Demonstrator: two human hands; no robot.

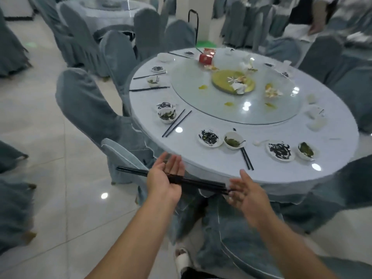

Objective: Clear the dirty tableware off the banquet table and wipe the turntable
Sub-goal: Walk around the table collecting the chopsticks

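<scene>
Room: banquet hall, pale tiled floor, rows of grey-blue covered chairs round every table.
Worktop: round, white-clothed, seen from just off its near edge.
Chopstick bundle: several black chopsticks gathered level, below and in front of the worktop rim, not on it.
Left hand: palm up, fingers spread and nearly straight, bundle lying across the palm, cradled rather than gripped.
Right hand: palm turned inward, fingers straight, fingertips at the bundle's right-hand tips, seemingly squaring the ends; blurred.
Step in hand: by the look of it, aligning collected chopsticks before reaching for more.
How to do it well: tap the ends flush against the right palm, then curl the left fingers round the middle so nothing rolls off; keep the bundle level and clear of the cloth.
Still on the worktop: loose chopstick pairs, small soiled plates and bowls spaced along the near and left rim; more settings at the far side, too small to detail.
Turntable: glass, smeared, scraps and crumpled tissues scattered, yellow centre disc; red packet at its far edge.
Progress: early, judging by most tableware uncollected and the turntable unwiped.
Risk: loose sticks slipping from an open palm onto the floor.
</scene>
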